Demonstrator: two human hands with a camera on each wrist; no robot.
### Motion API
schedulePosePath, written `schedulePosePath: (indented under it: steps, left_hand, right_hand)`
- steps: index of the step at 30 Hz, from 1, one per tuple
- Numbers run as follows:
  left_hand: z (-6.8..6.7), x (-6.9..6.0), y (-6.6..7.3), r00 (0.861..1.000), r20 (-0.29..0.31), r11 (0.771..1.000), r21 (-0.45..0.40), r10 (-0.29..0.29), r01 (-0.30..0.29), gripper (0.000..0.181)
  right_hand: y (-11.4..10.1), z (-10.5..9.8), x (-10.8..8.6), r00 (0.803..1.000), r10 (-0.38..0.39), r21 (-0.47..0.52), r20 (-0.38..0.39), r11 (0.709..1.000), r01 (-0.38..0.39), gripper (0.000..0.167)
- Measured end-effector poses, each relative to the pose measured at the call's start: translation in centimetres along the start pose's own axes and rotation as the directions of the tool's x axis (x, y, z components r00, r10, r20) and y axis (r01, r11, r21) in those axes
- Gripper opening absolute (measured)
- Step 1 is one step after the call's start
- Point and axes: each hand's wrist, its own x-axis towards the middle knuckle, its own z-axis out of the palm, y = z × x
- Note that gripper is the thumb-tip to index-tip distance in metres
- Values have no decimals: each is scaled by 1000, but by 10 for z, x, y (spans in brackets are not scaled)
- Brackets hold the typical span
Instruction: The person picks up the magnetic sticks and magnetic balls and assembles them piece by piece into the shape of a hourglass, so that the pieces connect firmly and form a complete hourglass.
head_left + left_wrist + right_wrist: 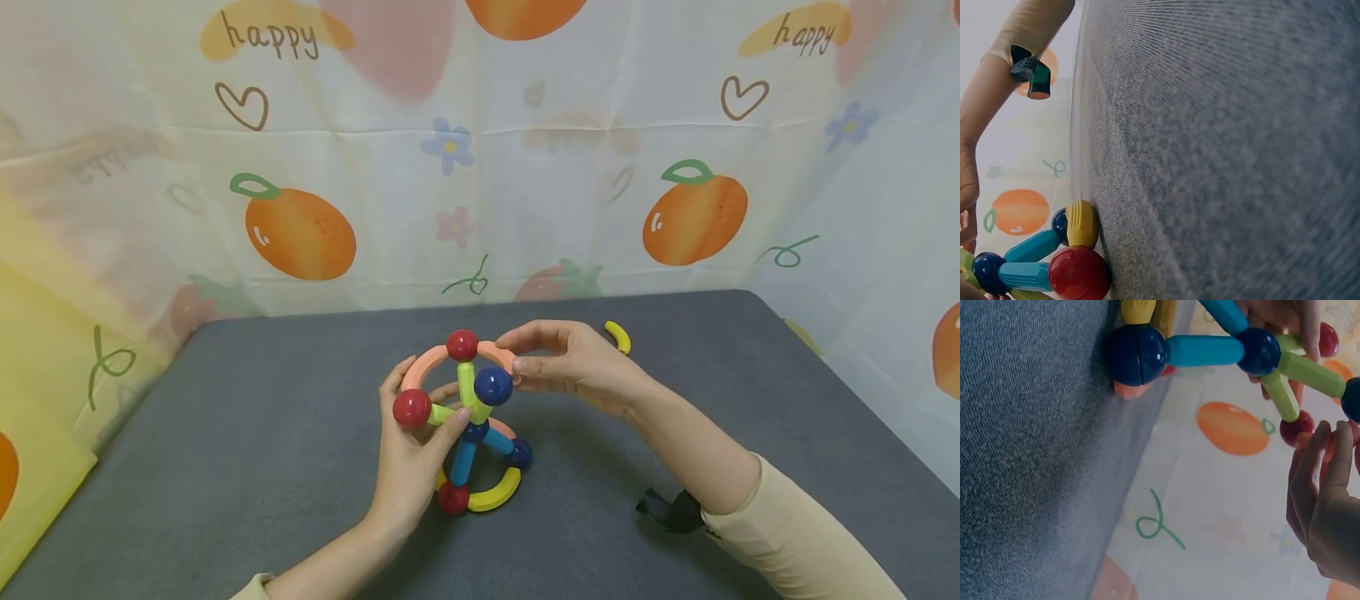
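A ball-and-rod structure stands on the grey table, with a dark blue centre ball (475, 432), blue rods (463, 462) below and green rods (467, 383) above. My left hand (405, 467) grips it around the middle, thumb by the centre ball, near a red ball (412, 409). My right hand (581, 367) pinches a curved pink piece (497, 355) between the top red ball (462, 345) and a blue ball (493, 387). In the right wrist view, the right hand (1329, 506) has its fingers at the pink piece. A yellow curve (495, 492) forms part of the base.
A loose yellow curved piece (618, 337) lies at the back right of the table (300, 433). A patterned cloth (375, 208) hangs behind the table. A black strap (671, 510) is by the right wrist.
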Motion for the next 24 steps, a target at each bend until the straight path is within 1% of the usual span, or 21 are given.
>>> schedulePosePath:
  steps: [7,14,17,24]
  left_hand:
    - [1,1,1,1000,0,1000,10,0,0,81]
    - [3,1,4,999,-39,999,38,-3,4,78]
    - [4,1,4,999,-53,1000,27,-3,4,76]
    - [6,1,4,998,-61,1000,10,-9,10,76]
  right_hand:
    - [0,3,-2,1000,8,28,-17,1000,-7,42]
    - [1,7,-1,999,1,15,-41,1000,-1,42]
    - [0,9,-1,999,3,11,-52,1000,-2,43]
    - [-1,12,-4,997,15,18,-81,1000,-14,44]
